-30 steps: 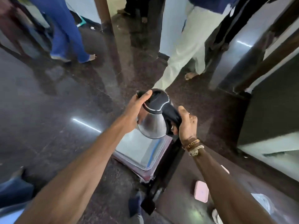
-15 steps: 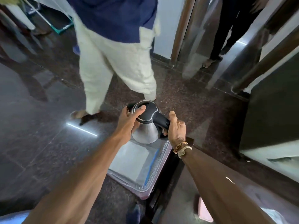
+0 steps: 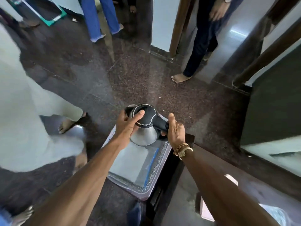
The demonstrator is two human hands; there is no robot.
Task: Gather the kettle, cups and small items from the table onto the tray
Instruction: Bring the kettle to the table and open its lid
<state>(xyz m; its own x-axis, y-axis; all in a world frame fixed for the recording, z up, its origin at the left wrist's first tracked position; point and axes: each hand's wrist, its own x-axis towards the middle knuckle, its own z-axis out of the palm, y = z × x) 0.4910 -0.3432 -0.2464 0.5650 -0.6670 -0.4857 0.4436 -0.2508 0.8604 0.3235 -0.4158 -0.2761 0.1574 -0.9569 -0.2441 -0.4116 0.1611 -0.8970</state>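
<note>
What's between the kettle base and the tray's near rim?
Head view: only bare tray floor between kettle and near rim; nothing else there.

Steel kettle upright over tray

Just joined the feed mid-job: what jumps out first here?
A steel kettle with a black lid at centre, held by both hands: the left hand on its lid and body, the right hand at the handle. It sits over the far end of a silver rectangular tray. Several bystanders' legs ring the dark floor.

No legible text — kettle, tray bare — no labels readable.
</note>
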